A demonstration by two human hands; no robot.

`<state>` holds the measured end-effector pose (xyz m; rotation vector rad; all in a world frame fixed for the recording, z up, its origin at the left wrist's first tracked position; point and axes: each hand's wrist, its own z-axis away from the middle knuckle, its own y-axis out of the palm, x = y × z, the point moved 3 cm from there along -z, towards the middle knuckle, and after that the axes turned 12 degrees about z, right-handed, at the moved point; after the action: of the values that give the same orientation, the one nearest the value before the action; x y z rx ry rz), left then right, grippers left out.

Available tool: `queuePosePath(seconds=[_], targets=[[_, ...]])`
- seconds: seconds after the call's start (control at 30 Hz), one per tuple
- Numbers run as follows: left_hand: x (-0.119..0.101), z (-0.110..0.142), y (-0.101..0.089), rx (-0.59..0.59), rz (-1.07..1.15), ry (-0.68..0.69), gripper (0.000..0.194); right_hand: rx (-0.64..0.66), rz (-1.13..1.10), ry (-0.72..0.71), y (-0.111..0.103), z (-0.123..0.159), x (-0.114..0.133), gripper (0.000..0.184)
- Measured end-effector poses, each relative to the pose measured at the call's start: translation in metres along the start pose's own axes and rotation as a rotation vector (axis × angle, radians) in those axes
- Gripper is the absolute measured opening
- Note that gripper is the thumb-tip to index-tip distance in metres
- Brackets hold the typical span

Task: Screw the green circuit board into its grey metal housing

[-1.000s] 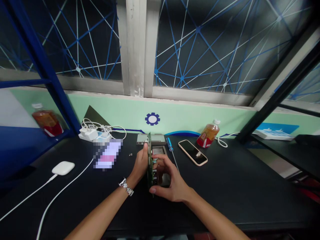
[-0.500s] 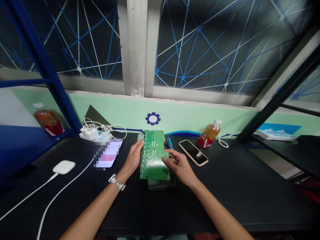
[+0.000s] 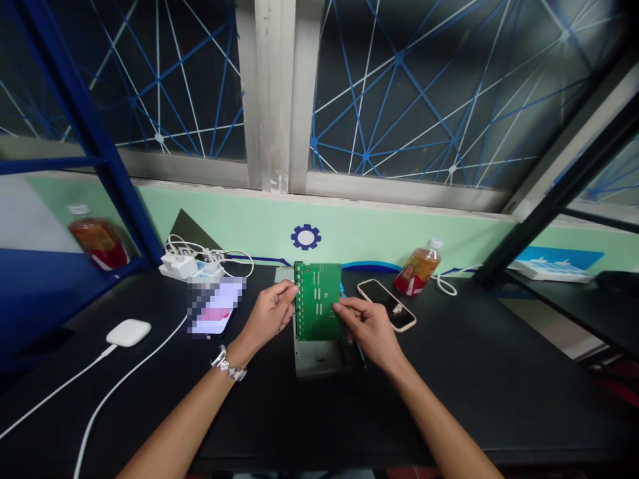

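While the left hand (image 3: 268, 318) pinches the green board (image 3: 318, 326), the right hand (image 3: 373, 330) grips its opposite edge, apparently steadying it.

The circuit board (image 3: 319, 303) hides part of the metal case (image 3: 319, 360); my right hand (image 3: 372, 327) covers part of the screwdriver (image 3: 361, 356); left of my left hand (image 3: 269, 316), the phone screen (image 3: 217, 309) is pixelated beyond reading.

Desk (image 3: 474, 392) as electronics bench
Circuit board (image 3: 320, 299) in fingers (image 3: 288, 293) — screwdriver (image 3: 361, 356) by right hand (image 3: 372, 327), power strip (image 3: 174, 269) off left, window (image 3: 424, 93) beyond
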<state>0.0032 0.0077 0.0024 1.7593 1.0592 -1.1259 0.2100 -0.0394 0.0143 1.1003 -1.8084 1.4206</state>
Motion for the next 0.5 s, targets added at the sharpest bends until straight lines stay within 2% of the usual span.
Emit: queuePosePath(seconds=[0.1, 0.2, 0.27, 0.4, 0.5], targets=[[-0.006, 0.003, -0.001, 0.065, 0.037, -0.024, 0.036, 0.043, -0.145, 0.046, 0.0, -0.002, 0.0, 0.037], [-0.012, 0.005, -0.003, 0.118, 0.122, -0.041, 0.052, 0.038, -0.249, 0.039, -0.002, -0.004, 0.004, 0.037], [-0.015, 0.006, -0.004, 0.104, 0.12, -0.036, 0.057, 0.018, -0.279, 0.002, -0.004, -0.005, 0.006, 0.035], [-0.012, 0.004, -0.003, 0.022, 0.072, -0.036, 0.038, -0.025, -0.265, -0.039, -0.002, -0.003, 0.005, 0.024], [-0.003, 0.001, -0.001, 0.037, 0.104, -0.119, 0.051, -0.004, -0.236, -0.058, 0.005, 0.0, 0.002, 0.021]])
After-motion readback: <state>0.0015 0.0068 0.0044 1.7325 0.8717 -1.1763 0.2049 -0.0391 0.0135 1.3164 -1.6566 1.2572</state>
